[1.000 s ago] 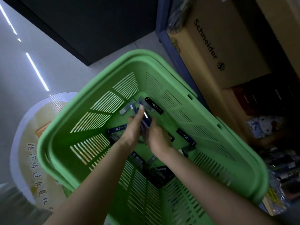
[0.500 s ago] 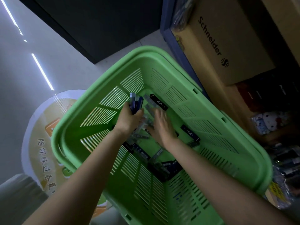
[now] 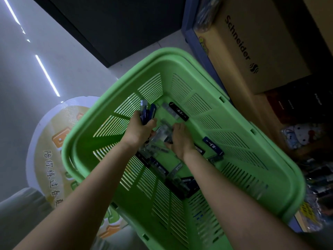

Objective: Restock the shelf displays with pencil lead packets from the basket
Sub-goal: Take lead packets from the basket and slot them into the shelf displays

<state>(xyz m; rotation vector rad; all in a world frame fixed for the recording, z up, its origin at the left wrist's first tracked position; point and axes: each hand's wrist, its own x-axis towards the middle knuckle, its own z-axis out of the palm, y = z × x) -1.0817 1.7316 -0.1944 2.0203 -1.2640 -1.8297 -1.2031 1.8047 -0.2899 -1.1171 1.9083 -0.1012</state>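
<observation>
While left hand (image 3: 142, 130) clutches a fanned bundle of blue lead packets (image 3: 147, 112), right hand (image 3: 180, 139) probes loose packets (image 3: 163, 134) on green basket (image 3: 162, 53) floor; its grip unclear. Risk: overfull bundle slipping; dark packet (image 3: 212, 145) at three o'clock overlooked.

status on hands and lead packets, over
Left hand grips a bunch of blue packets. Right hand down among loose packets in the basket, grip unclear. Nothing in the way.
</observation>
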